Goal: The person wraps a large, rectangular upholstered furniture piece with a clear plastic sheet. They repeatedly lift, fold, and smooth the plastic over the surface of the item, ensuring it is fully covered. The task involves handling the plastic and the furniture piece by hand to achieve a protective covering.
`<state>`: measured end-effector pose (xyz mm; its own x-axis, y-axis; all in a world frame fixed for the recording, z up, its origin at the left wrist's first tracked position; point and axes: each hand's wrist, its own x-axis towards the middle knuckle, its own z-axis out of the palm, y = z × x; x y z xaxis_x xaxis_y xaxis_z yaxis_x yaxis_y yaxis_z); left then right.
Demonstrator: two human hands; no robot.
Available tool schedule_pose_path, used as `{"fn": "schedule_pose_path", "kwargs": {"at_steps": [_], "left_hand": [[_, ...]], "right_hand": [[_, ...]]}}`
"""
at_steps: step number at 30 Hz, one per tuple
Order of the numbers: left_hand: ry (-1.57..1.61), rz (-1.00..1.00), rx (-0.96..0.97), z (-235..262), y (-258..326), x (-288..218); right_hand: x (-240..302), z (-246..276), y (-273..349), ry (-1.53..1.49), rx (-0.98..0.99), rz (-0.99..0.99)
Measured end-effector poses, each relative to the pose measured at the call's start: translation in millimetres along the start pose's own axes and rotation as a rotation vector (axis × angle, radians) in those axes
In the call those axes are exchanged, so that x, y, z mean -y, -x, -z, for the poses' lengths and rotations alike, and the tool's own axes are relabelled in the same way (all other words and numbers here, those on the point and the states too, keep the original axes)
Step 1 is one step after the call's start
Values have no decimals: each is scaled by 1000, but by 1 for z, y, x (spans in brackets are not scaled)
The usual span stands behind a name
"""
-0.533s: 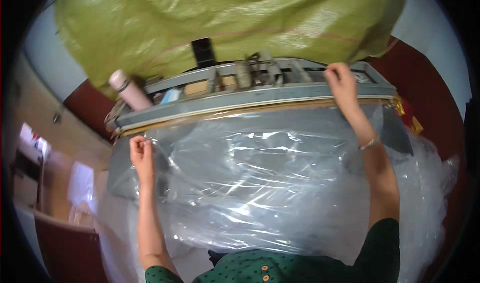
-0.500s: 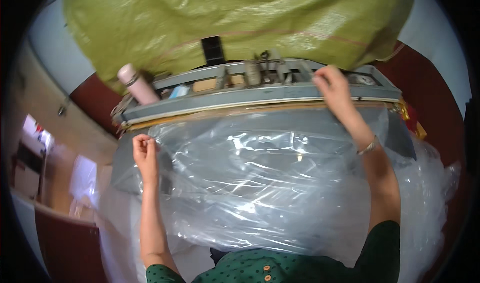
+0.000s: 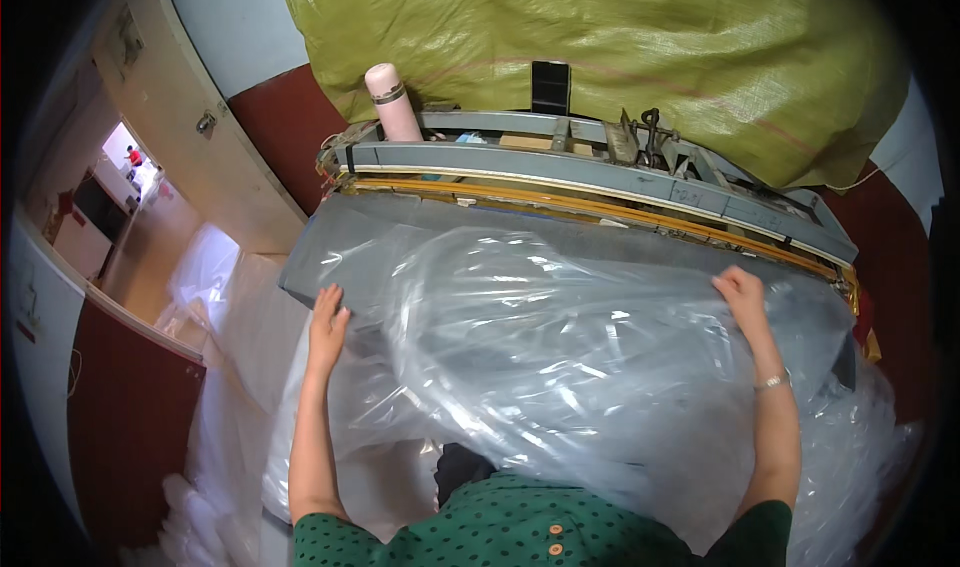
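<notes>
A large clear plastic sheet [image 3: 560, 327] lies rumpled and puffed up across the grey work surface [image 3: 345, 232] in front of me. My left hand [image 3: 327, 329] is at the left side of the sheet, fingers stretched out and nothing held. At the right, my right hand [image 3: 742, 295] has its fingers curled together on the sheet's far edge. Its fingertips are partly hidden, but the film runs up to them. Beyond the sheet, a long grey metal bar [image 3: 560, 172] with an orange-yellow strip [image 3: 590, 205] spans the far side of the surface.
A pink bottle [image 3: 394, 107] stands in the tray behind the bar, near scissors [image 3: 651, 132] and a black flat object [image 3: 550, 89]. A yellow-green woven sheet [image 3: 640, 37] covers the back. More plastic film [image 3: 225, 367] hangs at the left by an open door [image 3: 190, 97].
My left hand has opened from a pinch and let go of the sheet. The right hand has come down toward me from above the bar. The film has billowed; the view has shifted left.
</notes>
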<state>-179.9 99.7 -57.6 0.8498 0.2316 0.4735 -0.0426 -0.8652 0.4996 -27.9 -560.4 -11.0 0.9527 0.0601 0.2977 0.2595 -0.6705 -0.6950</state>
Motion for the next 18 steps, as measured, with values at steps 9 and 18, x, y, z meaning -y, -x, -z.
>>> {"fn": "schedule_pose_path", "kwargs": {"at_steps": [9, 18], "left_hand": [[953, 431, 747, -44, 103, -175], [1521, 807, -142, -61, 47, -146]], "right_hand": [[-41, 61, 66, 30, -139, -164], [-52, 82, 79, 79, -220, -163]]}}
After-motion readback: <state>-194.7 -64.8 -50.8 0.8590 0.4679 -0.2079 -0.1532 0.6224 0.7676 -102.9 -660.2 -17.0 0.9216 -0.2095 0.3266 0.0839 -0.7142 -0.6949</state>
